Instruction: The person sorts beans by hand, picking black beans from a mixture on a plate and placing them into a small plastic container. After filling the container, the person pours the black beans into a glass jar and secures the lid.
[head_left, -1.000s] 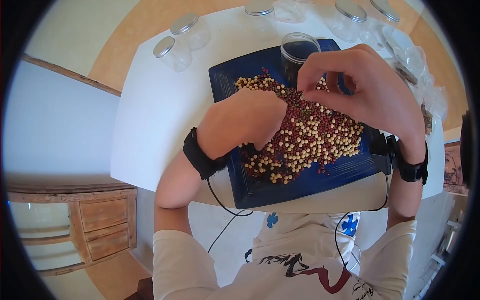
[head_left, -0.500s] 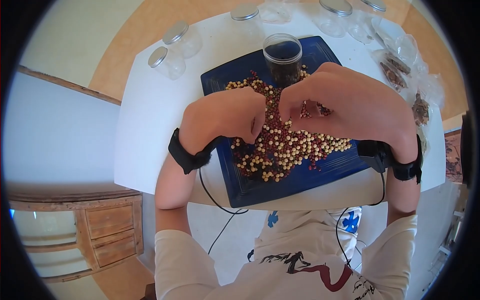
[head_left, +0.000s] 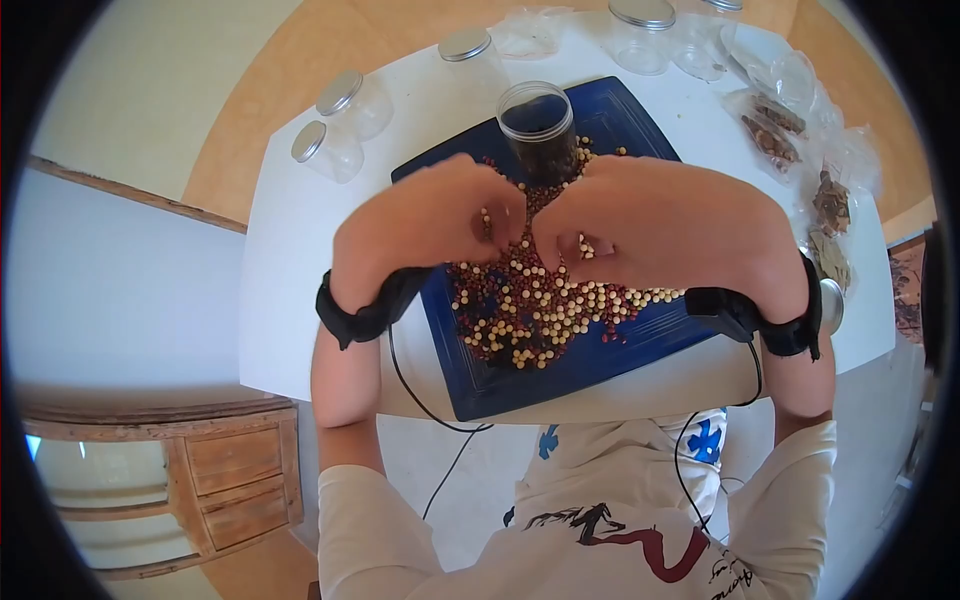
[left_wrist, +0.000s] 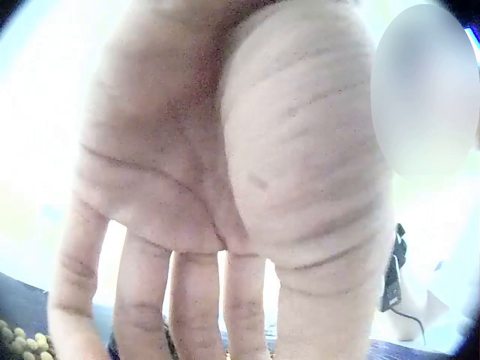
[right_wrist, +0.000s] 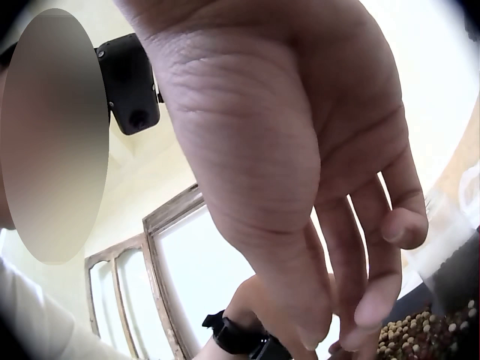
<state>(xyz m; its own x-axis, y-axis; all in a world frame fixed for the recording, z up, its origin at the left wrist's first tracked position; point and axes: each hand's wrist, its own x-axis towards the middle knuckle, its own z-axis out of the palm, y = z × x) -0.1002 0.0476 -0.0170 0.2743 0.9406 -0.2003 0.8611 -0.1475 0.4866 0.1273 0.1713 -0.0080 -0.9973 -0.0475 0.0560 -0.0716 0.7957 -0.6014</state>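
Observation:
Mixed cream, red and dark beans [head_left: 540, 310] lie heaped on a blue tray [head_left: 600, 370]. The left hand [head_left: 430, 220] hangs over the left part of the heap; in the left wrist view its fingers [left_wrist: 195, 300] point down, fairly straight, with their tips out of frame. Close to its right, the right hand [head_left: 665, 220] is above the beans, thumb and index tips near each other in the right wrist view; whether a bean is between them cannot be told. An uncapped clear jar [head_left: 538, 130] with dark contents stands on the tray behind both hands.
Silver-lidded clear jars [head_left: 328, 150] stand along the back and left of the white table [head_left: 290, 280]. Plastic bags with brown dried pieces [head_left: 770, 140] lie at the right. Cables [head_left: 410, 385] run from both wrist straps past the front edge.
Both hands have shifted leftward in the head view, and the right hand has come closer to the left. The tray and jars also appear shifted left as the view moved.

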